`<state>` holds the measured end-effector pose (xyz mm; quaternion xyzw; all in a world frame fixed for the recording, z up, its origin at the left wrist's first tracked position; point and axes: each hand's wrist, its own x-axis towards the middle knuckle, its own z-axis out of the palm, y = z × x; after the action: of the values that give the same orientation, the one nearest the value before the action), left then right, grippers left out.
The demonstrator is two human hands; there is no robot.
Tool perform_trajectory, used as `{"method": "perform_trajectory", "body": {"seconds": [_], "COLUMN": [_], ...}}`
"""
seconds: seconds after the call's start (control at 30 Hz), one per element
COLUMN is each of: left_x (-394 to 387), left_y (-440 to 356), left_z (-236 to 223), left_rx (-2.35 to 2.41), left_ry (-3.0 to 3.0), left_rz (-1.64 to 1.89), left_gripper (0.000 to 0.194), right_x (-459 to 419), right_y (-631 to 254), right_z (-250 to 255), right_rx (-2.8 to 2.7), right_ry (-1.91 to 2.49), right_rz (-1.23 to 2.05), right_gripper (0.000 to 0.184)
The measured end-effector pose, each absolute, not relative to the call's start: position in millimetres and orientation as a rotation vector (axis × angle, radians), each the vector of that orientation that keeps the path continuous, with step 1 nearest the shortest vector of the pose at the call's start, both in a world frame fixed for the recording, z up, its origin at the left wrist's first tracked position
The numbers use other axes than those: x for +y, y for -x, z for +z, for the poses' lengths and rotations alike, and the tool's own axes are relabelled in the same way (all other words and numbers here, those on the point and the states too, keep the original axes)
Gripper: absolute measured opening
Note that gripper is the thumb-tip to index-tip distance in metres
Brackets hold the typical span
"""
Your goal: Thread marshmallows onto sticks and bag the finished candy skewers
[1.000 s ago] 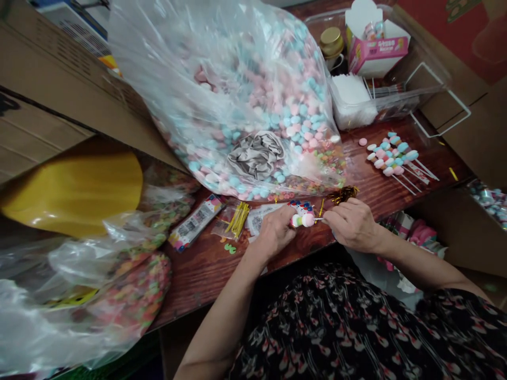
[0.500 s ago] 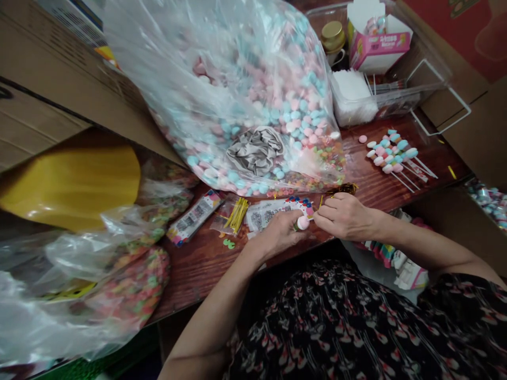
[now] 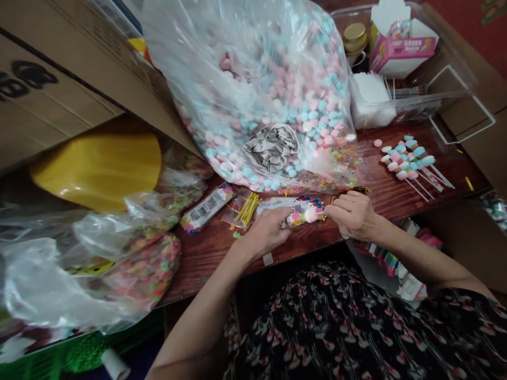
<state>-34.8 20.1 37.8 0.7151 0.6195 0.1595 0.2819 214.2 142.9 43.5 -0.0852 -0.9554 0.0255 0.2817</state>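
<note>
My left hand (image 3: pixel 267 232) and my right hand (image 3: pixel 354 215) meet over a dark wooden table (image 3: pixel 396 206). Between them lies a stick of pastel candies (image 3: pixel 306 216), gripped by my left fingers, with my right fingertips closing on its far end. Under it is a printed clear wrapper (image 3: pixel 285 205). A small packet of gold twist ties (image 3: pixel 247 209) lies left of my left hand, and a tuft of gold ties (image 3: pixel 358 190) sits just above my right hand. Several finished candy sticks (image 3: pixel 407 163) lie further right.
A huge clear bag of pink and blue candies (image 3: pixel 261 95) looms behind my hands. Bags of multicoloured candy (image 3: pixel 146 269), a yellow cone (image 3: pixel 95 169) and cardboard boxes (image 3: pixel 59 68) crowd the left. A pink box (image 3: pixel 402 47) and a gold-lidded jar (image 3: pixel 355 38) stand at the back.
The view has shifted, so the table appears further right. The candy stick now shows more fully between my hands, and my right hand sits closer against its end.
</note>
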Motion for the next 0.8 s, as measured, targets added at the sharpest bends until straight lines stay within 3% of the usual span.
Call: {"method": "perform_trajectory", "body": {"seconds": [0.07, 0.4, 0.5, 0.67, 0.8], "left_x": [18.1, 10.7, 13.4, 17.3, 15.4], "left_y": [29.3, 14.6, 8.0, -3.0, -2.1], "left_z": [27.8, 23.9, 24.9, 20.2, 19.5], "left_rx": [1.720, 2.117, 2.029, 1.854, 1.813], "left_ry": [-1.924, -2.174, -2.098, -1.931, -1.777], "left_rz": [0.417, 0.122, 0.240, 0.554, 0.730], "left_gripper": [0.023, 0.023, 0.022, 0.002, 0.015], "right_x": [141.1, 140.7, 129.3, 117.2, 127.9], "right_y": [-211.4, -211.3, -204.1, -186.6, -190.3], "right_z": [44.0, 60.4, 59.8, 55.5, 59.9], "right_rx": [-2.594, -2.838, -2.840, -2.775, -2.610], "right_ry": [0.239, 0.432, 0.354, 0.325, 0.357], "right_rz": [0.109, 0.350, 0.286, 0.160, 0.198], "right_gripper": [0.021, 0.023, 0.019, 0.018, 0.018]}}
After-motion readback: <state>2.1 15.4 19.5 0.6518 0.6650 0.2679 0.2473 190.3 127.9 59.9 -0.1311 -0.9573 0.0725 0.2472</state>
